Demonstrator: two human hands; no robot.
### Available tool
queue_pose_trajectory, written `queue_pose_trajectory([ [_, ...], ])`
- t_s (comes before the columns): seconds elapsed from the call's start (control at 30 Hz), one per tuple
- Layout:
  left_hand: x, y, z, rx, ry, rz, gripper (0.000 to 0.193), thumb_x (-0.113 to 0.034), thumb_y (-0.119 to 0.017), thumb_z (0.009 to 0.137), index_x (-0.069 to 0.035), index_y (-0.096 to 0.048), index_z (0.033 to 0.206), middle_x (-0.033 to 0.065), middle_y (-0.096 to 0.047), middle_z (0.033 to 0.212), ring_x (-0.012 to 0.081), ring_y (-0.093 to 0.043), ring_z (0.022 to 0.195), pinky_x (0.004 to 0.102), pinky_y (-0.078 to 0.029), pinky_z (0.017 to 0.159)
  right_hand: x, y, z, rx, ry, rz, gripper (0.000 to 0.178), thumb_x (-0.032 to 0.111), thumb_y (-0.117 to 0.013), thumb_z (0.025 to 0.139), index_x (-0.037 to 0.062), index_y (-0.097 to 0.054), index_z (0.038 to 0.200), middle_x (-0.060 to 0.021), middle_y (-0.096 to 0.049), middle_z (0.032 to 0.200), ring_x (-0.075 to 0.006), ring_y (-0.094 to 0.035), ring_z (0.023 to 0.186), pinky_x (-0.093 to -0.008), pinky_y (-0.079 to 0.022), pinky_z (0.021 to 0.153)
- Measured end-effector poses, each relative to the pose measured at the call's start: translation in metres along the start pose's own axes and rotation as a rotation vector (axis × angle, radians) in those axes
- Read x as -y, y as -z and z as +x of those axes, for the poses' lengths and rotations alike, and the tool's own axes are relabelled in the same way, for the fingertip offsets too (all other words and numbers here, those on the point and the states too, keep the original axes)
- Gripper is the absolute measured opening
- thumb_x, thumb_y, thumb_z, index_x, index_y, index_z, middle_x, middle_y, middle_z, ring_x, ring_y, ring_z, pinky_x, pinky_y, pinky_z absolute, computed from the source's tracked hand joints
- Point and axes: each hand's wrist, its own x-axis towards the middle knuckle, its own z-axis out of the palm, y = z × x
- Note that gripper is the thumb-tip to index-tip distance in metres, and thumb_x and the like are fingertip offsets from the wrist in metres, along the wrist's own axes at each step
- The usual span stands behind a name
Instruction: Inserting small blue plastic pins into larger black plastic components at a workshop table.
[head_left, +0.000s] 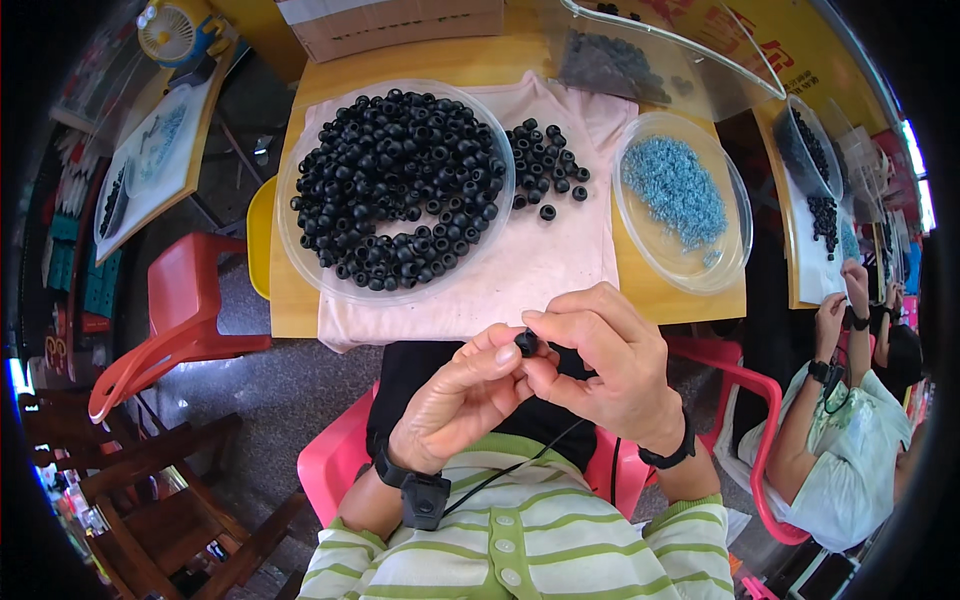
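Note:
My left hand [462, 392] pinches a small round black bead-like part [526, 344] with an opening in it, just in front of the table edge. My right hand [618, 362] is closed right against it, thumb and index fingertips together at the part's upper side. Whatever those fingertips hold is too small to tell. Beyond my hands, a round clear tray [505, 235] is heaped with the same black parts. Several loose ones [547, 165] lie beside it on a pale pink cloth [560, 255]. To the right sits a clear tray [690, 280] of tiny translucent blue pieces [675, 190].
A cardboard box [390, 28] and a clear bin [610, 70] with black parts stand at the table's back. A red chair [190, 300] and a yellow stool [261, 240] are at left. On the right, another person [840, 440] works at a neighbouring table [808, 270].

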Motion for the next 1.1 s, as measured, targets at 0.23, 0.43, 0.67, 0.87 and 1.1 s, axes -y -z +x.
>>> queue_pose_trajectory([
  [0.23,-0.003,-0.002,-0.001,0.046,-0.017,0.019,0.007,-0.006,-0.064,0.095,-0.005,-0.065,0.102,0.0080,-0.069,0.103,0.0177,-0.066,0.099,0.0316,-0.051,0.096,-0.003,0.000,0.005,-0.013,0.141,-0.022,0.031,-0.001,-0.076,0.066,0.0005,-0.066,0.095,-0.0093,-0.064,0.086,-0.0240,-0.063,0.072,-0.0311,-0.053,0.059],
  [0.43,-0.022,-0.012,0.010,0.054,-0.328,0.282,0.017,-0.006,-0.061,0.097,-0.001,-0.065,0.113,0.0113,-0.069,0.111,0.0200,-0.067,0.103,0.0343,-0.052,0.096,-0.008,0.017,0.044,0.032,0.058,-0.099,0.028,0.003,-0.078,0.069,0.0048,-0.069,0.096,-0.0083,-0.067,0.089,-0.0233,-0.062,0.068,-0.0311,-0.053,0.060],
  [0.67,-0.088,-0.015,-0.002,-0.545,-1.054,1.526,0.012,-0.004,-0.067,0.091,0.001,-0.072,0.102,0.0084,-0.071,0.103,0.0138,-0.063,0.087,0.0282,-0.051,0.074,-0.060,0.095,0.142,-0.361,-0.310,-0.445,0.033,0.030,-0.072,0.087,0.0043,-0.072,0.106,-0.0082,-0.070,0.083,-0.0130,-0.063,0.071,-0.0281,-0.050,0.070],
  [0.87,-0.094,-0.009,0.002,-0.520,-0.973,2.042,0.018,-0.006,-0.073,0.081,-0.002,-0.073,0.099,0.0103,-0.069,0.102,0.0279,-0.060,0.098,0.0354,-0.049,0.084,-0.146,0.126,0.175,-0.236,-0.452,-0.750,0.049,0.046,-0.066,0.088,0.0047,-0.071,0.113,-0.0080,-0.073,0.095,-0.0178,-0.066,0.085,-0.0309,-0.049,0.077],
  [1.1,-0.090,-0.007,0.011,-0.559,-0.962,2.139,0.022,-0.004,-0.073,0.079,-0.002,-0.072,0.101,0.0116,-0.066,0.102,0.0294,-0.057,0.100,0.0369,-0.046,0.087,-0.132,0.104,0.158,-0.338,-0.274,-0.703,0.055,0.045,-0.067,0.088,0.0058,-0.064,0.128,-0.0107,-0.072,0.097,-0.0186,-0.066,0.081,-0.0322,-0.049,0.073],
])
